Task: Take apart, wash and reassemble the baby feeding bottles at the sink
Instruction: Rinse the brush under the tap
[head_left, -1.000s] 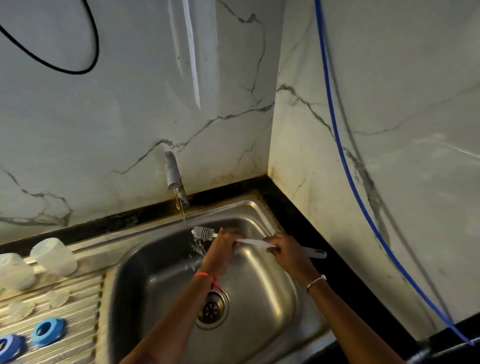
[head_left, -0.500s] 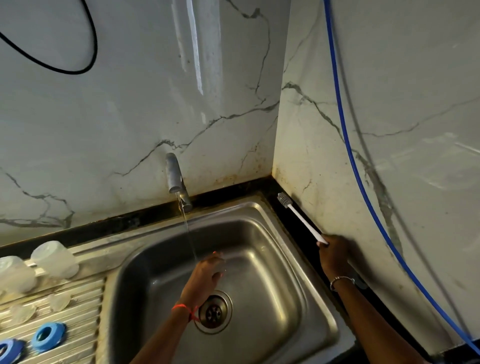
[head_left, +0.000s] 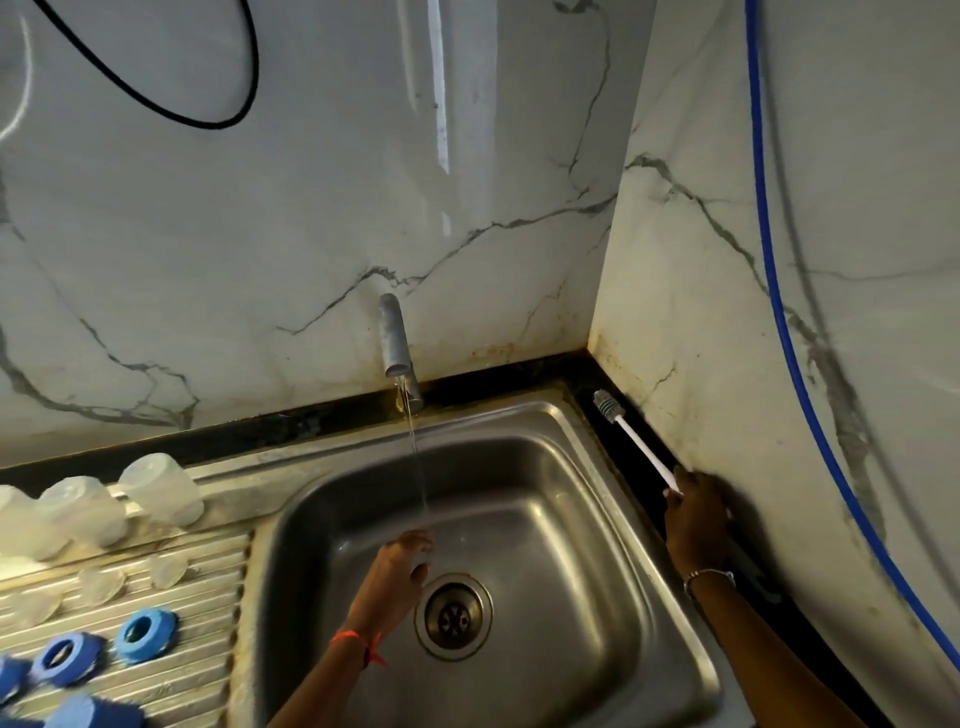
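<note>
My right hand (head_left: 696, 514) grips the end of the white handle of a bottle brush (head_left: 641, 449). The brush lies along the black ledge right of the sink (head_left: 587, 452), its grey bristle head pointing to the far corner. Over the basin, my left hand (head_left: 400, 566) sits under the water stream (head_left: 415, 457), fingers loosely curled, nothing visible in it. Clear bottle bodies (head_left: 161, 488) stand upside down at the back of the drainboard (head_left: 208, 639). In front of them lie clear nipples (head_left: 166, 569) and blue screw rings (head_left: 145, 634).
The tap (head_left: 395, 338) runs from the back wall, above the drain (head_left: 452, 616). Marble walls close in the back and right. A blue hose (head_left: 779, 312) hangs down the right wall and a black cable (head_left: 208, 122) loops at upper left. Blue caps (head_left: 93, 714) lie at the bottom left.
Both hands held the brush under the tap a second ago. My right hand carried it to the right ledge, and my left hand dropped lower under the stream.
</note>
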